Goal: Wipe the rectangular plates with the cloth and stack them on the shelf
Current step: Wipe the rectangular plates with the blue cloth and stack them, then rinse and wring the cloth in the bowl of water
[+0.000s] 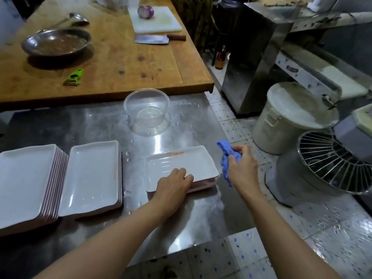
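Observation:
A white rectangular plate (187,164) with an orange smear near its far edge lies on top of a small pile on the steel shelf (96,125). My left hand (174,183) rests flat on the plate's near edge, fingers on its surface. Just right of the plate, off the shelf's edge, my right hand (242,168) is closed around a crumpled blue cloth (228,156). A tall stack of white plates (26,178) stands at the far left. A shorter stack (92,176) sits beside it.
A clear plastic bowl (147,107) stands behind the plates, with water drops around it. The wooden table (124,63) above holds a steel pan, green peeler, cleaver and cutting board with an onion. To the right, on the tiled floor, stand a lidded white bucket (289,117) and a wire-guarded machine (330,162).

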`<move>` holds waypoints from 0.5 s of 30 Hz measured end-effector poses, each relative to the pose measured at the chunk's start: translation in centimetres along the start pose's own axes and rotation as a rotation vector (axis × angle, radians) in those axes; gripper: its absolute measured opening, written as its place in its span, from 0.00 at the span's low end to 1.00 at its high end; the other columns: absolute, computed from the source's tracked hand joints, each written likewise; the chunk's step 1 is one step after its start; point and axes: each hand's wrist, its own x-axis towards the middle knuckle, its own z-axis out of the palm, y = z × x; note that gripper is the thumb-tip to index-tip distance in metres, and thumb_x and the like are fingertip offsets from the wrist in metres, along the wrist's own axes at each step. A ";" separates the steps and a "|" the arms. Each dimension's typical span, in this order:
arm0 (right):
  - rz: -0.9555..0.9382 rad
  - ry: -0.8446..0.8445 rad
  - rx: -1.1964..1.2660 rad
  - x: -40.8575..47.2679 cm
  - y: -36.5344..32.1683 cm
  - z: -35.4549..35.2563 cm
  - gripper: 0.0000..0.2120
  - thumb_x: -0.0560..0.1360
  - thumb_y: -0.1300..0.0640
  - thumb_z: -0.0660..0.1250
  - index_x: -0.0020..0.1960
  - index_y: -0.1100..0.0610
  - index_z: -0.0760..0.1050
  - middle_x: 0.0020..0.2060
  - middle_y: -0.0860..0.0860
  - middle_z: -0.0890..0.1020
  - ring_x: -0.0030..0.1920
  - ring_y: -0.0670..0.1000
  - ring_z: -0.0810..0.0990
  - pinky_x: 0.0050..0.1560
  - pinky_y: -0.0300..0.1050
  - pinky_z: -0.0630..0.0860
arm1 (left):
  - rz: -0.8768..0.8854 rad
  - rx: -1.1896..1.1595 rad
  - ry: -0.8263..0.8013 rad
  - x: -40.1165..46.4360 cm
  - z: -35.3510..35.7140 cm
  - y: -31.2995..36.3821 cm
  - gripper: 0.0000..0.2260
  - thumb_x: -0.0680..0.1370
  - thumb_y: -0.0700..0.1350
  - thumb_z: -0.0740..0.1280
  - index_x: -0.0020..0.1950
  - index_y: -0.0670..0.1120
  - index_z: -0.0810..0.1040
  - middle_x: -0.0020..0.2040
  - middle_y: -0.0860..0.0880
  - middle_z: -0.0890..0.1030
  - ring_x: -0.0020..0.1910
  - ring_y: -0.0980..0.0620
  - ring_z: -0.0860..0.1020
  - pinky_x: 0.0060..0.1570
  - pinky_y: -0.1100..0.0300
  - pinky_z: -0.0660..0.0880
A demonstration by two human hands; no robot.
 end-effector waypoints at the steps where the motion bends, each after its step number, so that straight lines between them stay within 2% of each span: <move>1: -0.004 -0.001 0.008 0.1 0.0 0.2 0.06 0.77 0.63 0.58 0.53 0.56 0.70 0.44 0.52 0.78 0.40 0.49 0.75 0.31 0.34 0.66 | 0.000 0.004 -0.013 0.0 0.1 0.0 0.10 0.79 0.37 0.54 0.57 0.46 0.68 0.55 0.46 0.68 0.54 0.45 0.68 0.35 0.55 0.62; 5: -0.017 -0.003 0.016 0.1 0.3 0.7 0.05 0.77 0.63 0.59 0.51 0.54 0.69 0.41 0.50 0.76 0.36 0.41 0.72 0.31 0.24 0.67 | -0.021 0.006 -0.068 -0.1 0.6 0.0 0.11 0.75 0.34 0.55 0.54 0.44 0.69 0.54 0.46 0.70 0.54 0.45 0.69 0.35 0.55 0.60; 11: -0.027 -0.028 0.037 0.1 0.2 1.3 0.06 0.77 0.62 0.59 0.50 0.52 0.68 0.42 0.47 0.75 0.38 0.41 0.73 0.30 0.25 0.68 | -0.012 0.008 -0.077 0.2 1.2 -0.4 0.05 0.78 0.38 0.56 0.46 0.43 0.71 0.49 0.45 0.72 0.50 0.44 0.72 0.35 0.56 0.59; 15: -0.039 -0.055 0.072 0.2 -0.1 1.7 0.06 0.77 0.61 0.59 0.51 0.51 0.69 0.41 0.44 0.74 0.38 0.38 0.74 0.31 0.23 0.68 | -0.031 -0.091 -0.052 0.5 1.4 -1.1 0.08 0.78 0.44 0.57 0.45 0.43 0.74 0.48 0.47 0.76 0.50 0.45 0.75 0.35 0.57 0.63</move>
